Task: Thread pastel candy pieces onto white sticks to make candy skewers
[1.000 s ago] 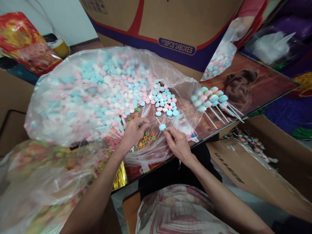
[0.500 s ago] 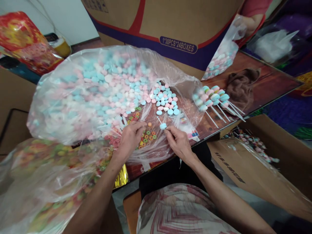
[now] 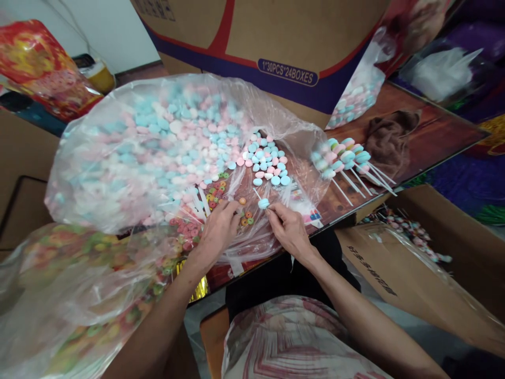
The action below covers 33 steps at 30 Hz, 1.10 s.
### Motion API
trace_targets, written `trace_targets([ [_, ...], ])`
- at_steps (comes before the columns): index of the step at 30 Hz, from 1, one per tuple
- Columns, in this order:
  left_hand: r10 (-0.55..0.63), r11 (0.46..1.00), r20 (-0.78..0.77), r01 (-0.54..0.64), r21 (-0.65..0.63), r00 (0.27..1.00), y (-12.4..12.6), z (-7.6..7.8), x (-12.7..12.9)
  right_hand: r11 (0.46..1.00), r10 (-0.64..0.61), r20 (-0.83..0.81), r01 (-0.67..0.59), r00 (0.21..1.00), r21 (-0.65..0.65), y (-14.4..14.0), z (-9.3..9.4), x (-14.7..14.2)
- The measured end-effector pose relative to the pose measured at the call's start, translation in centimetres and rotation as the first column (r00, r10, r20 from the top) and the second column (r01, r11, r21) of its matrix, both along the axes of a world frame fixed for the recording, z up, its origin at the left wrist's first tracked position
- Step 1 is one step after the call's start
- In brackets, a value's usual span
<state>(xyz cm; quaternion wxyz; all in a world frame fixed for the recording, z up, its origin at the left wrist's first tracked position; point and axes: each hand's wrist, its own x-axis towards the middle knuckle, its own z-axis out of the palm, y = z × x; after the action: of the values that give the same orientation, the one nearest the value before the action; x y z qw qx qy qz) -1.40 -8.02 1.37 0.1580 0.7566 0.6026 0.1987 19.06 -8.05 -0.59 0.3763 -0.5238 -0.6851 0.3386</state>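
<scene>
- The right hand (image 3: 290, 227) pinched a thin white stick (image 3: 258, 195) topped with a pale blue candy (image 3: 263, 203), held just above the bench's near edge.
- The left hand (image 3: 218, 230) lay curled, fingers down, on the small ring candies (image 3: 246, 218) spread over the plastic beside it; whether it gripped one could not be told.
- Since the earlier frame, the left hand had slid slightly toward the near edge, covering more rings; the stick barely moved.
- The big bag (image 3: 158, 147) blurred its pastel contents; finished lollipops (image 3: 343, 158) lay toward the right edge.
</scene>
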Motion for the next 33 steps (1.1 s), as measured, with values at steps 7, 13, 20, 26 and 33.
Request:
trace_targets([
  [7, -0.066, 0.997, 0.199, 0.070, -0.011, 0.978, 0.6, -0.2, 0.9, 1.000, 0.007, 0.006, -0.007, 1.000, 0.000, 0.0, 0.1, 0.0],
  [13, -0.147, 0.989, 0.044, 0.147, 0.003, 0.988, 0.9, -0.4, 0.9, 1.000, 0.011, -0.001, -0.011, 1.000, -0.004, 0.0, 0.1, 0.0],
  [20, 0.020, 0.994, 0.336, 0.017, -0.107, 0.941, 0.2, -0.1, 1.0, 1.000, 0.008, -0.069, -0.008, 0.998, -0.006, -0.1, 0.3, 0.0],
  [26, 0.340, 0.940, 0.820, -0.176, -0.292, 0.460, 1.6, 0.1, 0.7, 0.995, 0.097, -0.028, -0.097, 0.995, 0.009, -1.2, 1.1, -0.5],
  [33, 0.437, 0.900, 0.847, -0.146, -0.412, 0.304, 1.4, 0.0, 0.4, 0.989, 0.148, -0.067, -0.148, 0.987, 0.006, -1.5, 1.0, -0.9],
])
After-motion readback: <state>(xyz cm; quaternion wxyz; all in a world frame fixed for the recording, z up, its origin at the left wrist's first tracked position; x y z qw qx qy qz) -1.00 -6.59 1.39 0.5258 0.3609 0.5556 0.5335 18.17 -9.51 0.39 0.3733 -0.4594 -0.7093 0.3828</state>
